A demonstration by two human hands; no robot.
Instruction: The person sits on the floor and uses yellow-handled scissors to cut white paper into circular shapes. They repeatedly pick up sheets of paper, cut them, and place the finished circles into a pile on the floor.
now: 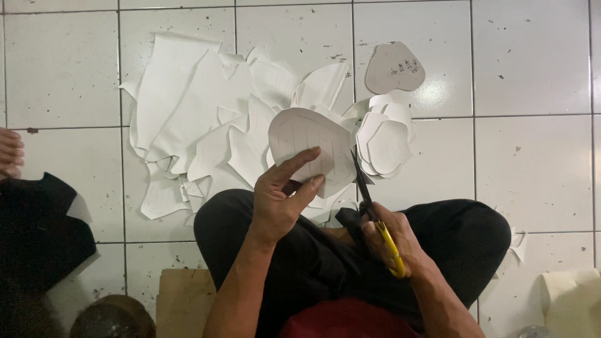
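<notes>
My left hand (282,194) grips a rounded white paper cut-out (310,141) with faint drawn lines, thumb across its lower edge, held up over my lap. My right hand (391,241) is closed on scissors (369,200) with yellow handles and dark blades. The blades point up and meet the right edge of the held piece. I sit cross-legged in dark trousers (463,231) on a white tiled floor (532,69).
White paper scraps (188,112) lie heaped on the tiles ahead. A small stack of cut shapes (388,144) sits right of the held piece, a grey rounded template (394,67) behind it. Another person's foot (11,153) and dark clothing show at left. A paper roll (570,294) lies lower right.
</notes>
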